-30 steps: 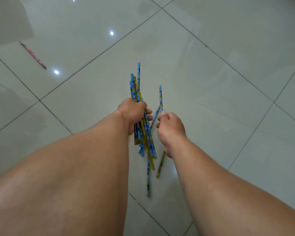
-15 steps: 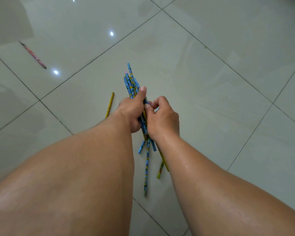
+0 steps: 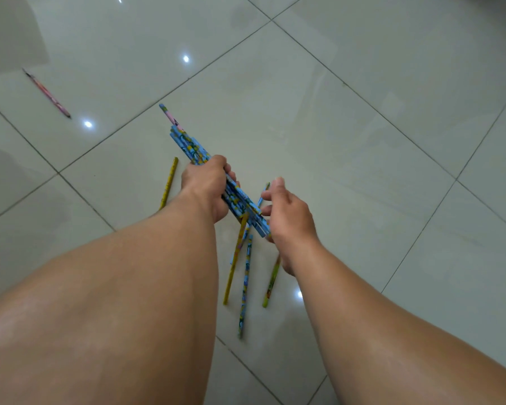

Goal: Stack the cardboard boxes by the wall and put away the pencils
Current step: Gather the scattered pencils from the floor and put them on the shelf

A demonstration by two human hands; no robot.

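Observation:
My left hand [image 3: 206, 190] grips a bundle of several mostly blue patterned pencils [image 3: 187, 144], slanted from upper left to lower right above the floor. My right hand [image 3: 288, 217] is at the bundle's lower end, fingers loosely curled with the fingertips against the pencil ends and nothing held. Loose pencils lie on the tiles below: a yellow pencil [image 3: 234, 258], a blue pencil [image 3: 245, 285] and a green-yellow pencil [image 3: 270, 285]. Another yellow pencil [image 3: 168, 184] lies left of my left wrist. No cardboard box is in view.
A pink pencil [image 3: 47, 93] lies alone on the glossy pale floor tiles [image 3: 362, 141] at the far left. A dark reflection covers the upper left corner. My forearms fill the lower part of the view.
My right hand has let go of the bundle and moved right to its lower end. The bundle has tilted further to the left. A yellow pencil now lies loose below the hands.

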